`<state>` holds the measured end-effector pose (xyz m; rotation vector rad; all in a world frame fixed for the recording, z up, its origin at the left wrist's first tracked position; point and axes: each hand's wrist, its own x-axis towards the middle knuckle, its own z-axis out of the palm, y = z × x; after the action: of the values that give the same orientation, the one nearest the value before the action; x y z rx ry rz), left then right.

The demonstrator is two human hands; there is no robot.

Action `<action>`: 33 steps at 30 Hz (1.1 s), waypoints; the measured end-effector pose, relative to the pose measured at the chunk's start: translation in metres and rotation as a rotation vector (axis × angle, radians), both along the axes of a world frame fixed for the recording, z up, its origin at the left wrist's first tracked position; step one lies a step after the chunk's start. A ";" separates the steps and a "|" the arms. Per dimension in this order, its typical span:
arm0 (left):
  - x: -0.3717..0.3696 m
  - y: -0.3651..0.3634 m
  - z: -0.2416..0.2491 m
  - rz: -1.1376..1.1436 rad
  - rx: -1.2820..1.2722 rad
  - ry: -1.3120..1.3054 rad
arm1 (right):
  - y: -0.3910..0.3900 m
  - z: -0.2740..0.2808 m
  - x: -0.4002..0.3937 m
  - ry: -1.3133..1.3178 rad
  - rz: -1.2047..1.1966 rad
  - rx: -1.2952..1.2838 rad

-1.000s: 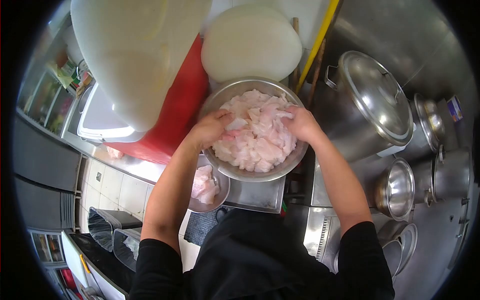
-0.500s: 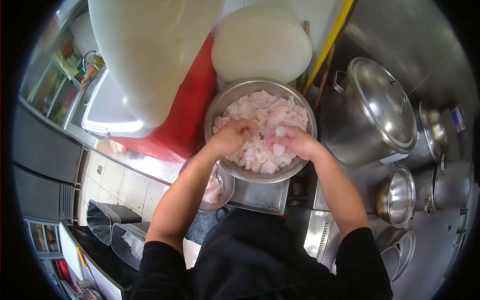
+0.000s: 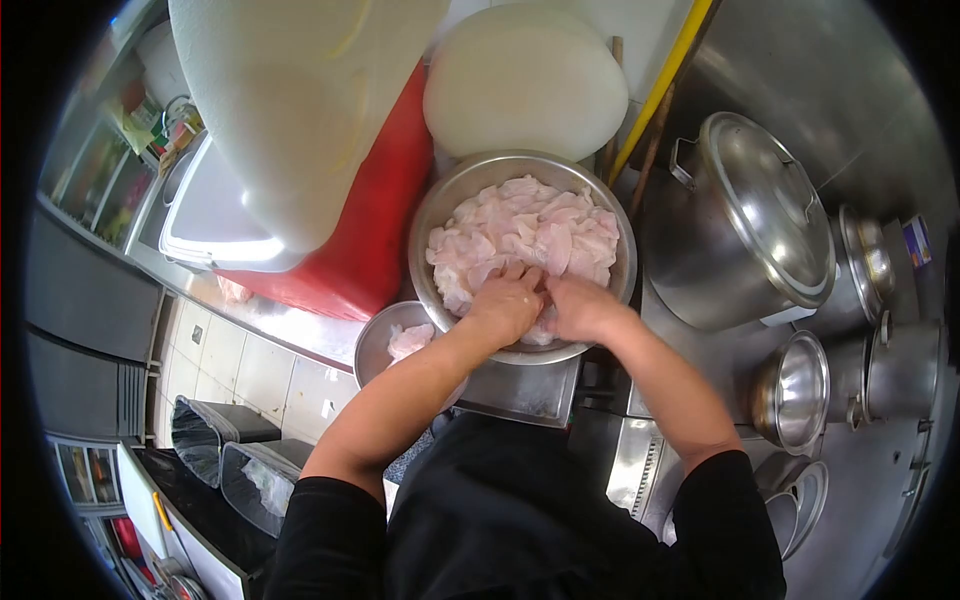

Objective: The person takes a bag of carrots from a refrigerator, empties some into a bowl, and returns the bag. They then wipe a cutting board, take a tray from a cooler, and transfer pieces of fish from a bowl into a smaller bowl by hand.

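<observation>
A wide steel bowl [image 3: 424,282] is heaped with pale pink pieces of raw meat [image 3: 525,225]. Both hands work close together at the bowl's near side. My left hand [image 3: 508,302] is closed, its fingers curled over the meat. Beside it, my right hand [image 3: 585,310] bends down into the pile with its fingertips hidden, closed around meat. Between the two hands a pale lump of meat shows. Partly under my left forearm stands a smaller steel bowl [image 3: 372,345] with more raw meat [image 3: 408,342] in it.
A big lidded steel pot [image 3: 745,220] stands right of the bowl, with steel bowls [image 3: 795,390] beyond. To the left is a red container [image 3: 375,230] under a large white board [image 3: 300,110]. A round white board [image 3: 525,85] leans behind. Bins [image 3: 255,490] stand lower left.
Both hands have moved down toward the bowl's near rim and come together. The piece that showed in my right hand is now hidden among hands and meat. My left forearm has shifted right.
</observation>
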<state>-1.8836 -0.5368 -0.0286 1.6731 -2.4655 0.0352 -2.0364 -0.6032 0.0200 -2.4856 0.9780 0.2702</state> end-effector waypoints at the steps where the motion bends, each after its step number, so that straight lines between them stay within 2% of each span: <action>1: -0.001 -0.003 -0.008 0.039 -0.042 0.006 | 0.006 -0.013 0.000 -0.026 -0.023 -0.118; 3: 0.008 -0.012 -0.016 0.102 0.078 0.057 | 0.016 -0.033 0.000 -0.079 -0.065 -0.350; 4: 0.015 -0.016 -0.017 0.129 0.143 0.079 | 0.014 -0.034 0.001 -0.059 -0.071 -0.311; 7: 0.046 -0.027 0.007 0.275 0.388 0.366 | -0.005 -0.022 -0.002 -0.011 -0.104 -0.237; 10: 0.056 -0.012 0.039 0.404 0.327 0.242 | -0.004 -0.011 -0.006 0.101 -0.155 -0.033; 11: 0.054 -0.009 0.045 0.461 0.295 0.122 | 0.004 -0.008 -0.003 0.113 -0.166 -0.016; 14: 0.059 -0.028 0.022 0.748 0.544 0.177 | 0.027 -0.015 0.014 0.122 -0.223 0.039; 16: 0.062 -0.037 0.017 0.673 0.591 0.287 | 0.021 -0.031 0.026 0.088 -0.280 0.067; 17: 0.062 -0.039 0.015 0.637 0.619 0.346 | 0.020 -0.029 0.028 0.030 -0.323 0.123; 20: 0.057 -0.032 0.015 0.630 0.687 0.968 | 0.013 -0.040 0.026 -0.246 -0.465 0.267; 21: 0.052 -0.030 0.015 0.661 0.775 1.134 | 0.010 -0.050 0.028 -0.369 -0.604 0.398; 23: 0.035 -0.023 0.053 0.720 0.931 1.473 | 0.001 -0.064 0.035 -0.623 -0.871 0.651; 26: 0.040 -0.033 0.036 0.549 0.994 1.773 | 0.000 -0.060 0.028 -0.911 -0.906 0.995; 30: 0.054 -0.054 0.007 0.405 0.904 1.934 | -0.003 -0.041 0.023 -1.216 -0.748 1.083; 32: 0.057 -0.056 0.035 0.369 0.843 1.922 | -0.022 -0.030 0.019 -1.278 -0.605 1.076; 33: 0.058 -0.053 0.060 0.404 0.864 1.841 | -0.026 -0.010 0.019 -1.253 -0.720 1.056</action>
<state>-1.8254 -0.5896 0.0316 1.1311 -0.6579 -1.7262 -2.0174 -0.6287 0.0100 -0.8677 0.7261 -0.7322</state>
